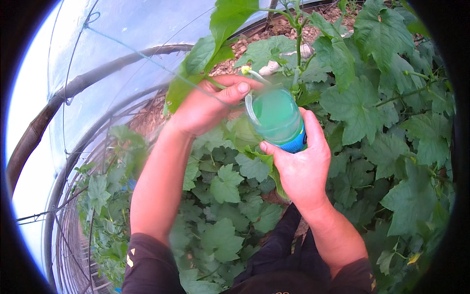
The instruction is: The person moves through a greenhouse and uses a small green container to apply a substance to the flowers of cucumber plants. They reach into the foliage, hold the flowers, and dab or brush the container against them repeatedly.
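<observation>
My right hand (306,158) grips a clear plastic bottle (296,142) with a blue label band, its wide top tilted up towards me. Green liquid (275,108) shows inside it. Beside the bottle's upper left rim is my left hand (209,103), thumb laid along the forefinger. A slim pale young fruit (259,77) with a yellowish blossom (246,69) at its tip sticks out just above that forefinger. Another pale curved, ribbed piece (250,108) runs down from under the thumb along the bottle's rim. Blur hides what the left fingertips hold.
Broad-leaved vines (224,183) spread below and to the right. An upright green stem (299,44) rises behind the bottle. At left, curved poles (84,82) carry plastic sheeting (128,22), and a thin cord (147,57) slants down towards my left hand. Reddish soil (238,47) lies beyond.
</observation>
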